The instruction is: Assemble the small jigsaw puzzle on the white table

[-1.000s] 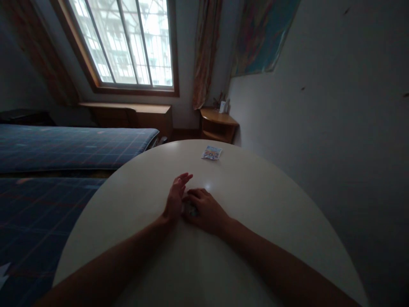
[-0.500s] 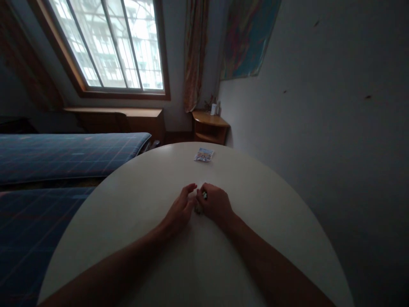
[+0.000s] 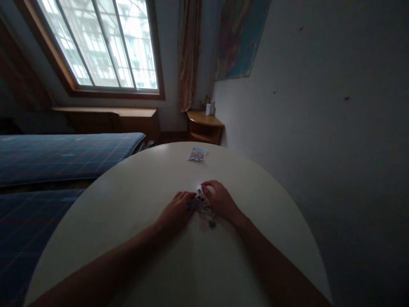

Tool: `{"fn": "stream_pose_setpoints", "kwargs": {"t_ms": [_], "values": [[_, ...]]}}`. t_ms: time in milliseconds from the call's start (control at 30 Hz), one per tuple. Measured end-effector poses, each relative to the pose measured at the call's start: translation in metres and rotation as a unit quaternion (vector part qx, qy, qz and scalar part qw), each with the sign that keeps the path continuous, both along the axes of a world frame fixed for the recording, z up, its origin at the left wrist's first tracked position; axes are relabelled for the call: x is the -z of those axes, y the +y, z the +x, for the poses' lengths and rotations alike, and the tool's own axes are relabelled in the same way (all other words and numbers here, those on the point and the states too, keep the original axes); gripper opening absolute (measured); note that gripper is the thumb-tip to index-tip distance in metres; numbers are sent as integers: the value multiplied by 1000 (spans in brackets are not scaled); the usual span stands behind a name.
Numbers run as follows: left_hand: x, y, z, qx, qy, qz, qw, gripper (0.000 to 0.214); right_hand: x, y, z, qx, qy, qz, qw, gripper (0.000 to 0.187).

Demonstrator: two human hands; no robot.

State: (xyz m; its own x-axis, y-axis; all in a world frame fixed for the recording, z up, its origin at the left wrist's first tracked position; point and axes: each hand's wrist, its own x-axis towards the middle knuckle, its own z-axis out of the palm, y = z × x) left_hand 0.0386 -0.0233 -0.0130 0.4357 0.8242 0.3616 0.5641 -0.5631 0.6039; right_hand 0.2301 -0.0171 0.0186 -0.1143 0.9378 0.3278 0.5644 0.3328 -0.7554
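A small heap of puzzle pieces (image 3: 203, 206), tiny, dark and white, lies spread on the white round table (image 3: 249, 170) between my two hands. My left hand (image 3: 177, 209) rests at the heap's left side, palm down, its fingers bent and touching the nearest pieces. From the right, my right hand (image 3: 220, 200) curves over the heap's edge, with thumb and forefinger slightly apart near its far end. Neither hand visibly grips a piece, though the palms hide part of the heap. Farther back on the table lies a small printed picture card (image 3: 197, 154).
Beds with blue checked mattresses (image 3: 70, 153) stand along the table's left side. A bare wall (image 3: 287, 140) runs close on the right. Beyond the table are a wooden corner cabinet (image 3: 204, 121), a desk (image 3: 137, 113) and a barred window (image 3: 102, 47).
The right hand has loosened from around the pieces, and they now lie spread between my hands. The left hand has come down onto the pieces' left side. My view has shifted slightly right.
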Motion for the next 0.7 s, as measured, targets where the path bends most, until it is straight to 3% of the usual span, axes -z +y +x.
{"fn": "stream_pose_setpoints", "kwargs": {"t_ms": [233, 333, 467, 700], "values": [[-5, 7, -1, -36, -105, -59, 992, 26, 23, -34, -17, -60, -199, 12, 978, 100], [-9, 8, 0, -50, -159, -83, 983, 30, 27, -35, -30, -70, -222, 27, 972, 111], [-11, 13, 2, -112, -217, -86, 966, 39, 26, -23, -42, -60, -225, 47, 971, 94], [-2, 19, -3, -133, -304, -108, 937, 47, 13, 3, -52, -112, -232, 105, 960, 32]]}}
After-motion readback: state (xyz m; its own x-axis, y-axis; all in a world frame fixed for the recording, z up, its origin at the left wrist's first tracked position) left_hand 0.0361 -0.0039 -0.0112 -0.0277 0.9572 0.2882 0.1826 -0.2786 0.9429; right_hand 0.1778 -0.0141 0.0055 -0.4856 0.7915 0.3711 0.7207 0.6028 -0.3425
